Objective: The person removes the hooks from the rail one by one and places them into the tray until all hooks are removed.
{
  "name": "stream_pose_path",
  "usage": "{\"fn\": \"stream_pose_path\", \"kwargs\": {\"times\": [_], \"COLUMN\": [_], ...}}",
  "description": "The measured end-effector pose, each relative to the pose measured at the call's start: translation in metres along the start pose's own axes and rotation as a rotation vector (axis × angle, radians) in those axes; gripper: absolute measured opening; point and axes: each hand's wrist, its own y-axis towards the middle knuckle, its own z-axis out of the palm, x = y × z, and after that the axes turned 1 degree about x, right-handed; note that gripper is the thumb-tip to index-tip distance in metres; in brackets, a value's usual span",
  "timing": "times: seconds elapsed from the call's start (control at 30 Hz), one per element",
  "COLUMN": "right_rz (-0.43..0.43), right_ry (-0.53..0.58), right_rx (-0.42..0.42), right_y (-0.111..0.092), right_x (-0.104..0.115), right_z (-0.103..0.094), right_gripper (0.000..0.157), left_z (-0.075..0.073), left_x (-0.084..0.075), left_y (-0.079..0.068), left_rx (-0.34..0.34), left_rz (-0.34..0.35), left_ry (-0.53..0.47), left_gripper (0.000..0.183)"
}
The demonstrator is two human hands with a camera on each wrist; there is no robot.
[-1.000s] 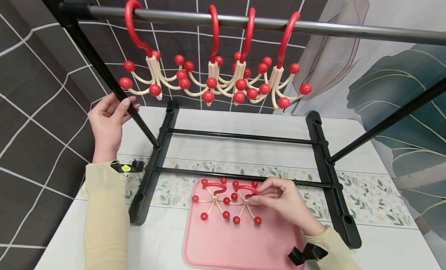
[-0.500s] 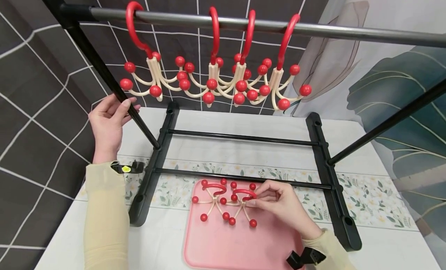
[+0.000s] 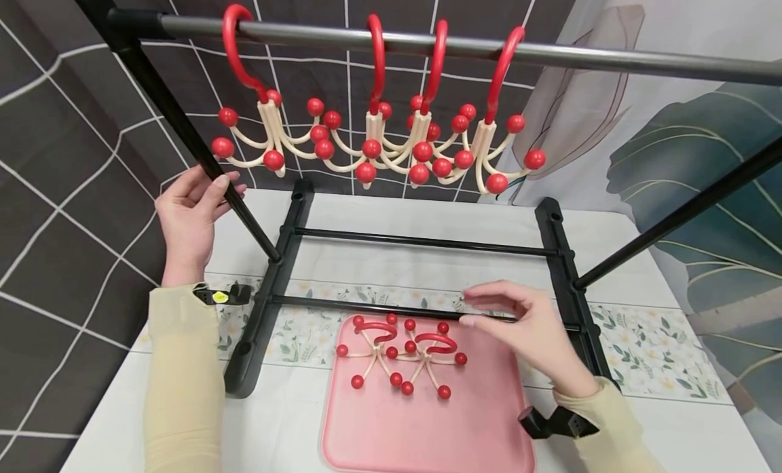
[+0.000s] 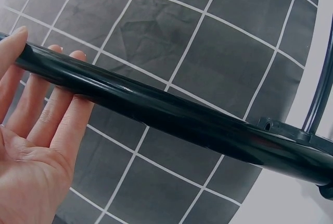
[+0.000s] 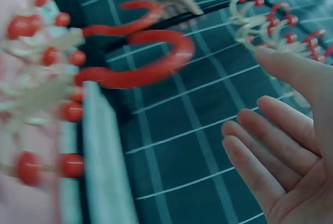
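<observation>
My left hand (image 3: 188, 218) holds the black upright pole (image 3: 189, 134) of a hanging rack; in the left wrist view its thumb lies in front and its fingers behind. Over the front right of a pink tray (image 3: 427, 425), my right hand (image 3: 534, 327) hovers with fingers spread and nothing in them. Nearest to it, on the tray, stands a cream multi-prong hanger (image 3: 427, 356) with a red hook and red ball tips. A matching hanger (image 3: 375, 351) stands to its left, their prongs close together. The right wrist view shows both red hooks (image 5: 171, 60), blurred.
Several more such hangers (image 3: 374, 127) hang from the grey top bar (image 3: 293, 34). The rack's black base (image 3: 250, 344) and lower crossbars (image 3: 421, 241) stand on the white table (image 3: 281, 419). Behind are a dark tiled-pattern cloth (image 3: 91, 256) and a patterned curtain (image 3: 702, 154).
My right hand first shifted the right hanger slightly left, toward the other one. It has since let go and moved up and right, its fingers spreading. My left hand stays on the pole.
</observation>
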Motion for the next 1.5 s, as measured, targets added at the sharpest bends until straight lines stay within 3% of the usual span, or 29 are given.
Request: {"fn": "stream_pose_path", "kwargs": {"times": [0.1, 0.27, 0.5, 0.77, 0.9, 1.03, 1.13, 1.5], "right_rz": [-0.154, -0.427, -0.599, -0.639, -0.636, -0.616, -0.596, -0.578], "right_ry": [-0.051, 0.063, 0.255, 0.315, 0.176, -0.053, -0.143, -0.159], "right_rx": [-0.078, -0.201, -0.371, -0.500, -0.535, -0.565, -0.576, -0.581], "right_y": [0.009, 0.025, 0.044, 0.074, 0.090, 0.105, 0.114, 0.134], "right_x": [0.021, 0.064, 0.113, 0.140, 0.148, 0.152, 0.155, 0.156], "right_z": [-0.011, -0.026, -0.032, -0.030, -0.031, -0.034, -0.033, -0.017], "right_gripper": [0.038, 0.036, 0.038, 0.038, 0.035, 0.030, 0.027, 0.026], "left_z": [0.000, -0.001, 0.000, -0.001, -0.001, 0.000, 0.001, 0.000], "left_x": [0.001, 0.001, 0.003, 0.003, 0.001, 0.001, 0.001, 0.001], "left_y": [-0.001, -0.002, 0.000, 0.000, 0.000, 0.000, 0.000, -0.001], "left_rx": [0.002, -0.003, -0.005, -0.005, -0.008, -0.009, -0.005, -0.005], "left_rz": [0.000, 0.002, 0.011, -0.002, -0.005, -0.008, -0.002, 0.004], "left_ry": [-0.002, 0.000, -0.030, -0.016, -0.013, -0.017, -0.024, -0.020], "left_gripper": [0.036, 0.036, 0.035, 0.037, 0.037, 0.038, 0.037, 0.036]}}
